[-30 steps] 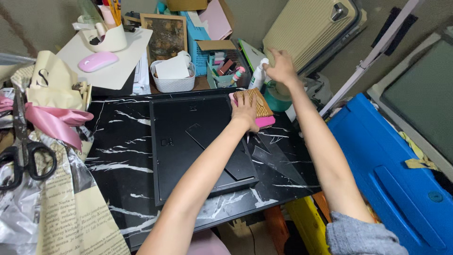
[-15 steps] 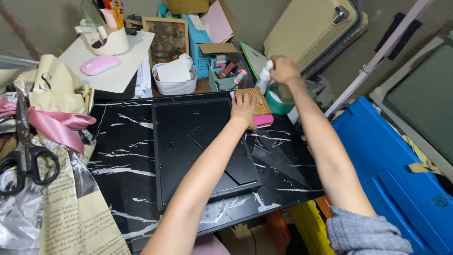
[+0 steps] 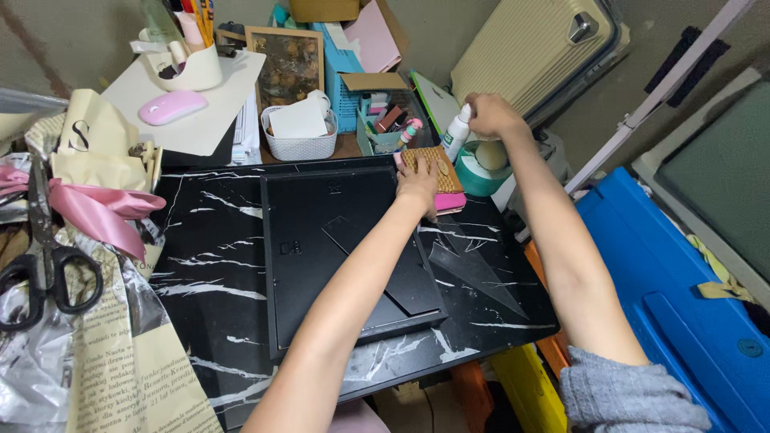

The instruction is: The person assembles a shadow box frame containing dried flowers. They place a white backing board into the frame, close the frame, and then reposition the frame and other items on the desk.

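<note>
The left hand (image 3: 418, 181) is being laid flat and open at the top right corner of the black frame (image 3: 345, 252) on the marble table (image 3: 204, 265), while the white bottle (image 3: 458, 132) beside the green tape roll (image 3: 481, 170) is being gripped by the outstretched right hand (image 3: 491, 117)

At your far left, black-handled scissors (image 3: 44, 269) lie on printed wrapping paper (image 3: 120, 353), with a pink ribbon (image 3: 96, 210) just above them. Toward the back you have a pink computer mouse (image 3: 172, 107) on a white board (image 3: 228, 88), a cream pen holder (image 3: 186, 68) behind it, and a white basket (image 3: 301, 144) of papers before a wooden picture frame (image 3: 286, 60). To your right a blue plastic case (image 3: 666, 273) stands beside the marbled black table (image 3: 208, 265); a beige suitcase (image 3: 533, 52) leans behind.
</note>
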